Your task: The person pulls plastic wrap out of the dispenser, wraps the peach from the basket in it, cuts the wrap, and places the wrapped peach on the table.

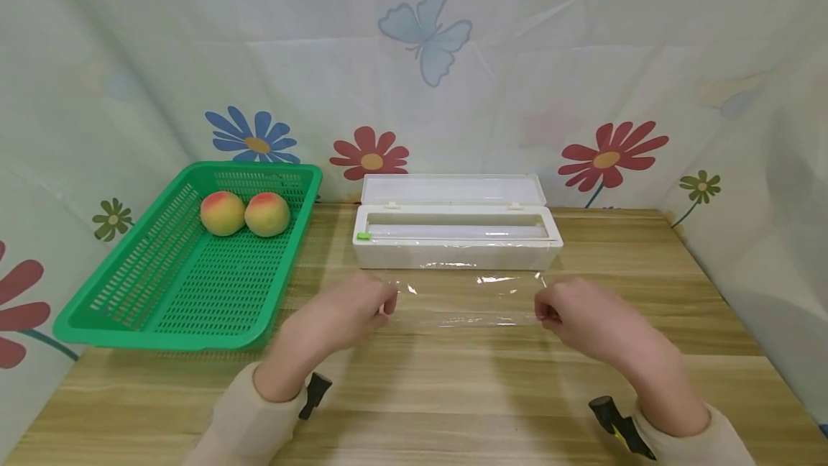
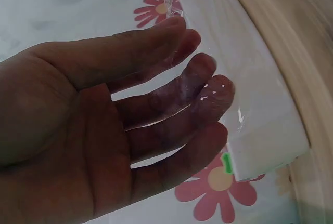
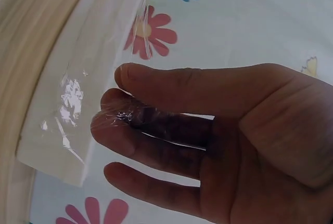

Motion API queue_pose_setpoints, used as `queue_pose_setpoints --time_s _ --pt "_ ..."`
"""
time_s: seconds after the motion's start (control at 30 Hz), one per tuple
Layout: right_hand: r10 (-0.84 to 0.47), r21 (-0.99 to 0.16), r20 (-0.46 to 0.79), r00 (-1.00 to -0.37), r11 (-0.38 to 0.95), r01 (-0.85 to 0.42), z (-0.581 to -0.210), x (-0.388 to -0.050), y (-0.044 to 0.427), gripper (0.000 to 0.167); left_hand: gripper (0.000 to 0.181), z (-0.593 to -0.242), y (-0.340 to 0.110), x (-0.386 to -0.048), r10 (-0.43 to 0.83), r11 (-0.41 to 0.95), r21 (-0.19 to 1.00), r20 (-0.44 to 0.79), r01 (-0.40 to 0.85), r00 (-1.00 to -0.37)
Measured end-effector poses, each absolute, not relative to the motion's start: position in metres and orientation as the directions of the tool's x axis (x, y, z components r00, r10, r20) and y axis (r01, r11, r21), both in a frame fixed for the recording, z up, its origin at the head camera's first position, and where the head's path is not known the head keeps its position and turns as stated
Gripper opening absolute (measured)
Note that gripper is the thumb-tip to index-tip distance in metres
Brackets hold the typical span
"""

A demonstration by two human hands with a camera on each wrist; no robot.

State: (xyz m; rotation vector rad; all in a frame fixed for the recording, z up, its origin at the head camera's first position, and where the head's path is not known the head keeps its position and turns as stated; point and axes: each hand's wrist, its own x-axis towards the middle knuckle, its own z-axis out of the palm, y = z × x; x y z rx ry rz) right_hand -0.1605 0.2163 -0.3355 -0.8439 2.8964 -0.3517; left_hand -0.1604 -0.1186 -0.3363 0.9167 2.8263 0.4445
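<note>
Pinching the clear, glossy sheet of plastic film [image 1: 466, 300] between thumb and forefinger, the left hand [image 1: 349, 308] holds one side and the right hand [image 1: 585, 318] grips the other likewise, the remaining fingers of both loosely bent. The film lies stretched between the hands, above the wood-grained table [image 1: 440, 394], and reaches forward to the long white lidded box [image 1: 453, 257], which stands open just beyond them with a whitish roll [image 1: 456, 231] inside. Left of the left hand sits a green perforated plastic basket [image 1: 155, 338], holding two round yellow-and-pink peaches [image 1: 267, 215] side by side.
</note>
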Motion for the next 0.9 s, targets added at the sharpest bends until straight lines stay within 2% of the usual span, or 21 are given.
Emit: queue_pose_setpoints --time_s 0.2,0.43,0.9 --pt "-0.526 -0.268 -0.105 -0.844 0.832 -0.486 -0.344 -0.166 0.215 0.025 0.012 -0.347 -0.120 -0.166 0.600 0.777 0.310 -0.105 0.547 -0.793" --pt "-0.533 -0.305 -0.151 -0.833 0.826 -0.474 -0.354 -0.171 0.216 0.026 0.029 -0.354 -0.120 -0.169 0.595 0.784 0.335 -0.165 0.522 -0.787" --pt "-0.564 -0.348 -0.213 -0.798 0.807 -0.478 -0.372 -0.176 0.214 0.028 0.028 -0.366 -0.118 -0.175 0.552 0.813 0.388 -0.274 0.435 -0.788"
